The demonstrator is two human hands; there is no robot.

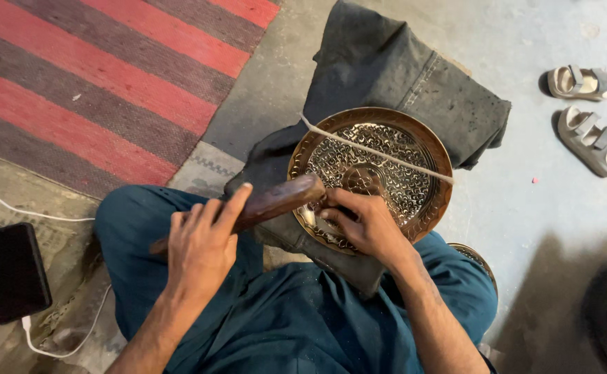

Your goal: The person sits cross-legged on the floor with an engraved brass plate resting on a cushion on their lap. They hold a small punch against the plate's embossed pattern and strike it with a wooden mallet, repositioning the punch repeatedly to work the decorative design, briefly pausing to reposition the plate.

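**Entry: engraved brass plate under chasing, floor workshop**

Engraved brass plate (pixel 386 159) lies on folded dark cloth (pixel 400 69) over my lap, cord (pixel 380 154) stretched across it. My right hand (pixel 366 225) pinches a small tool, barely visible, at the near rim. My left hand (pixel 203 242) is wrapped around a wooden mallet (pixel 276 201). I judge short, square taps best.

Around: striped rug (pixel 109 76), phone (pixel 12 270) with cable, sandals (pixel 587 118). The cord crosses the work.

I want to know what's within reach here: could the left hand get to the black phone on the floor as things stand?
Probably yes, but not freely. The left hand is wrapped around the wooden mallet, so its grip is taken. The black phone lies on the floor on that same side, past the knee, with nothing lying between them.
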